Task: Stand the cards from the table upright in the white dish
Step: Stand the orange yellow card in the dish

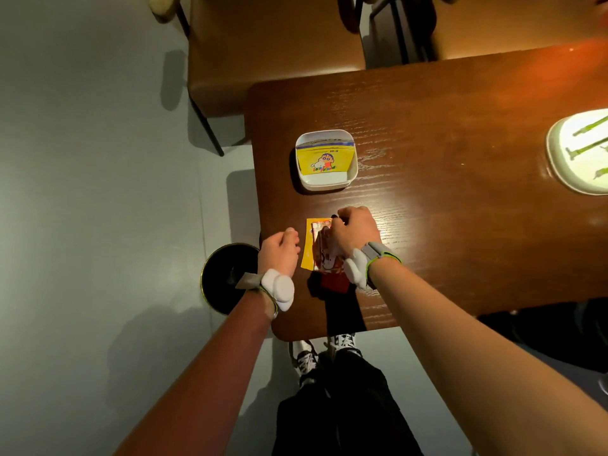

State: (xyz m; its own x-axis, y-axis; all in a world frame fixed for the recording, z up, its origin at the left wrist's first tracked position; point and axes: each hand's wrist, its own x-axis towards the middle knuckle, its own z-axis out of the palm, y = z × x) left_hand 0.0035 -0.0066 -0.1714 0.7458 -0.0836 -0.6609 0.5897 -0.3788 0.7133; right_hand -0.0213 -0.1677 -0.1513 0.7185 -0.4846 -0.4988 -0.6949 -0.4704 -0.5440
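Note:
A white square dish (pixel 351 166) stands on the brown table (pixel 444 225), with yellow cartoon cards (pixel 324 162) leaning upright inside it against its far wall. Nearer me, a small stack of cards (pixel 309 245) lies flat on the table, yellow one lowest, with a dark red one (pixel 332 283) at its near end. My right hand (pixel 353 232) rests on this stack, fingers curled around the top shiny card. My left hand (pixel 281 250) sits at the table's left edge beside the stack, fingers curled, holding nothing that I can see.
A white oval plate (pixel 559 159) with green sticks sits at the table's right edge. Two brown chairs (pixel 263 44) stand beyond the table. The round black table base (pixel 223 278) is on the floor at left. My feet are under the near edge.

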